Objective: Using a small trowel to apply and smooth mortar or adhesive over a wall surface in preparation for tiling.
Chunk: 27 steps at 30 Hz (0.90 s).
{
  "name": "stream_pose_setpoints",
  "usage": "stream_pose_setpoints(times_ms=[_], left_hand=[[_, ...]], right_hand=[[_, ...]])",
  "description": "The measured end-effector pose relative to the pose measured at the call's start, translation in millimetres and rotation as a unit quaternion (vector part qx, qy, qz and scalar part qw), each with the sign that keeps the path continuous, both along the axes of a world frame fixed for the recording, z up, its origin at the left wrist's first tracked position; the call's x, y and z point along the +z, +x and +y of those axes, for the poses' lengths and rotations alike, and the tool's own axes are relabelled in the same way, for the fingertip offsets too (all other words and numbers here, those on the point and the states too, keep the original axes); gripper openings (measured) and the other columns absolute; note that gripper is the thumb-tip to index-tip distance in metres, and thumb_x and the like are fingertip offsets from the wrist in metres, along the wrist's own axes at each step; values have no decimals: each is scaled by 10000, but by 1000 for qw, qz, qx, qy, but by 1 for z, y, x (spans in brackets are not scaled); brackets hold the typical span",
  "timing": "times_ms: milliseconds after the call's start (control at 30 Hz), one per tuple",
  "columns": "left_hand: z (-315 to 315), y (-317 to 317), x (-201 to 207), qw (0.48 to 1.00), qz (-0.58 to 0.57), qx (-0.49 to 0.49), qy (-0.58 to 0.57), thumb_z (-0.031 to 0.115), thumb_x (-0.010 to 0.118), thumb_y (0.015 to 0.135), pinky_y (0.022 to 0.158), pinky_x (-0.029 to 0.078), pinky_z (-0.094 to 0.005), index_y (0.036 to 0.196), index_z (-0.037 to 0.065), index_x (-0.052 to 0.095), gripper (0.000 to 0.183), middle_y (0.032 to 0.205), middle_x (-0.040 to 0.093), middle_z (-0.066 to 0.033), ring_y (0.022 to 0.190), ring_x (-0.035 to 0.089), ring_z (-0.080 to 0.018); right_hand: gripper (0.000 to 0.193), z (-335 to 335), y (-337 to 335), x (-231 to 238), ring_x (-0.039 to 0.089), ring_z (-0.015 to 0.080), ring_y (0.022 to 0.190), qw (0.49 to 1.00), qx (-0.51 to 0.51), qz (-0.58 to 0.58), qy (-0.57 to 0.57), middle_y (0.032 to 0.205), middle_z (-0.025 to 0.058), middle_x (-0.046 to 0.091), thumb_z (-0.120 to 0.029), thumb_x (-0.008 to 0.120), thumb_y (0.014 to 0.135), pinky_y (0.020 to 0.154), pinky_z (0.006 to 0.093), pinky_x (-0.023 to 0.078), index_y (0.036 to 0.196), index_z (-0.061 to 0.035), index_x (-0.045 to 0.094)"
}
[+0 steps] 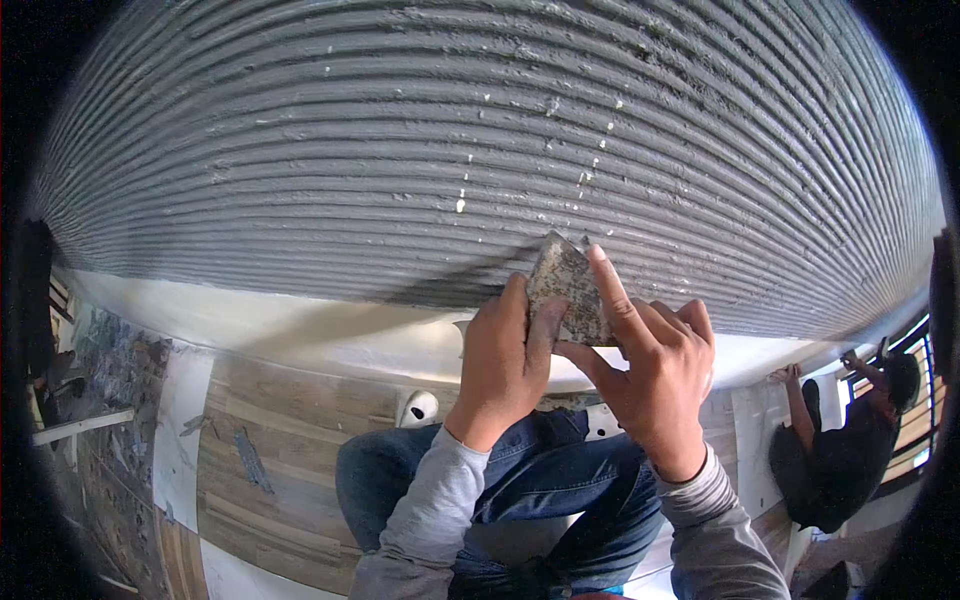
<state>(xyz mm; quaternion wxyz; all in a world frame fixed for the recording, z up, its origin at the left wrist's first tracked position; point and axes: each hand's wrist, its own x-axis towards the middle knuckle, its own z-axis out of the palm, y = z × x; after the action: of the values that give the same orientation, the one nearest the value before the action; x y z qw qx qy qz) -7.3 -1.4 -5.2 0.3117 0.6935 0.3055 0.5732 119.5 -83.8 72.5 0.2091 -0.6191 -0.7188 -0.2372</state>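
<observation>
A flat, roughly rectangular plate, mottled grey and crusted, is upright just in front of the ridged grey surface. My left hand is closed on its left side, with the thumb across its face. It looks like a scraper blade, but any handle is hidden. My right hand is at its right side, index finger stretched up by the top corner and thumb by the lower edge. The other right fingers are loosely bent and apart. Combed grey mortar in long horizontal ridges covers the wall, with pale specks and drips.
Below the mortar runs a pale bare strip. Wood-look floor tiles lie at left, bearing a grey mortar scrap. My bent legs are beneath my hands. Another person in dark clothes crouches at right near a barred window.
</observation>
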Motion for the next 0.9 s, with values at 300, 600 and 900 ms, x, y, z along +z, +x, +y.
stream_pose_setpoints(times_ms=[300, 600, 900], left_hand=[[0, -4, 3, 999, -3, -38, -21, 235, 597, 986, 577, 451, -524, 974, -8, 527, 253, 688, 608, -233, 658, 616, -457], [0, -3, 2, 999, -9, -40, -33, 284, 572, 1009, 580, 444, -523, 967, -4, 524, 295, 716, 620, -238, 674, 612, -467], [-1, -2, 6, 997, -30, -52, -56, 264, 591, 998, 581, 440, -509, 957, -15, 528, 288, 708, 618, -234, 683, 618, -456]], right_hand=[[928, -2, -4, -1, 556, 110, 578, 1000, -18, 6, -1, 642, -45, 595, -399, 847, 691, 667, 313, 343, 1510, -168, 477], [908, -2, -7, 0, 562, 126, 577, 1000, -9, -3, -2, 663, -41, 614, -422, 810, 745, 672, 309, 348, 1538, -187, 435], [894, -5, -11, 6, 548, 138, 563, 999, -36, 17, -18, 662, -34, 595, -399, 817, 729, 650, 315, 348, 1519, -179, 463]])
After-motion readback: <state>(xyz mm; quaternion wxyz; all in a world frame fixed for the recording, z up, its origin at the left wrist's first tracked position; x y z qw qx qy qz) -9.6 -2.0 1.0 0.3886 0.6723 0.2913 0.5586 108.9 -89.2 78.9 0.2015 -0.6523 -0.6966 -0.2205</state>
